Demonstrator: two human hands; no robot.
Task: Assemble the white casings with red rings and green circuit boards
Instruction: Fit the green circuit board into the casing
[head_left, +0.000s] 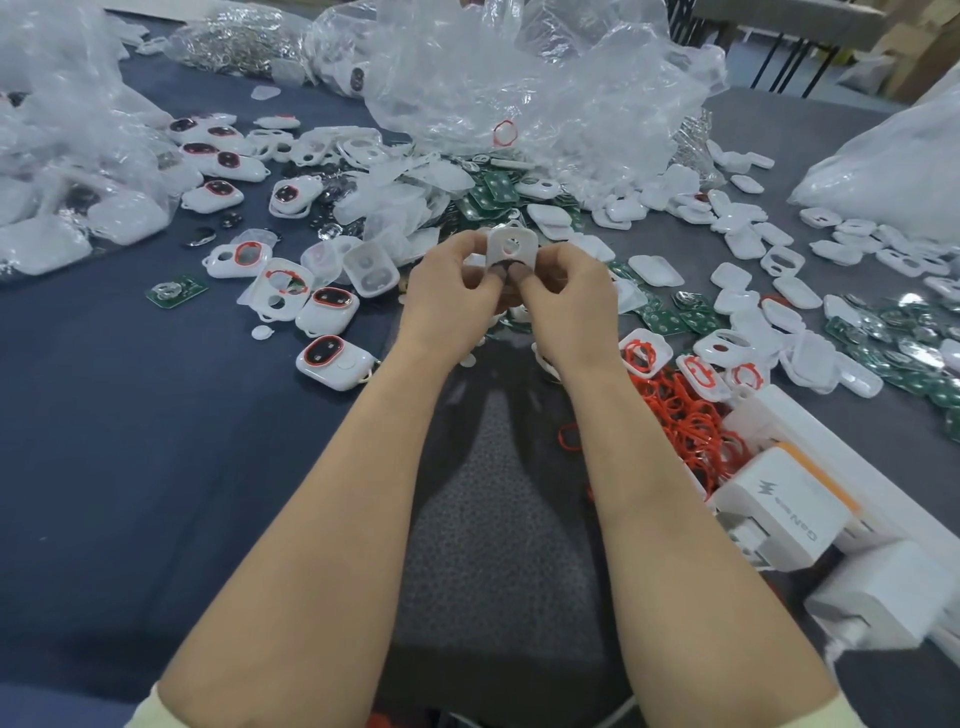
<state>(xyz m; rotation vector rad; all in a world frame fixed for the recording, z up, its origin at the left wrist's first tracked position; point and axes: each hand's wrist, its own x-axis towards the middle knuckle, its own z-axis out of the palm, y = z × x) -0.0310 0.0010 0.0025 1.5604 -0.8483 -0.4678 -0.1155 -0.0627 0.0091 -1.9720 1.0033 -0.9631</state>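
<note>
Held piece: one white casing (511, 248) sits upright at frame centre, raised above the table, its round opening facing us. We see no red ring or board in it.
Grip: left hand (457, 291) and right hand (561, 301) both pinch the casing's lower half, thumbs in front and fingers curled behind. We make out nothing else in either hand.
Done so far: a scatter of finished units (335, 358) with red-rimmed windows lies left of centre, with more toward the upper left.
Left to do: plenty, we judge. Loose casings (779, 260) spread across the right, red rings (685, 415) are heaped right of the right forearm, and green circuit boards (488, 196) are piled just beyond the hands and along the right edge.
Step in hand: early for this piece, we judge, with ring fitting next.
Edges: plastic bags (519, 78) crowd the top of the frame, and a white charger box (779, 509) hems in the lower right.
Open room: the dark table cloth (130, 441) shows at lower left, and there is a strip between the forearms.
</note>
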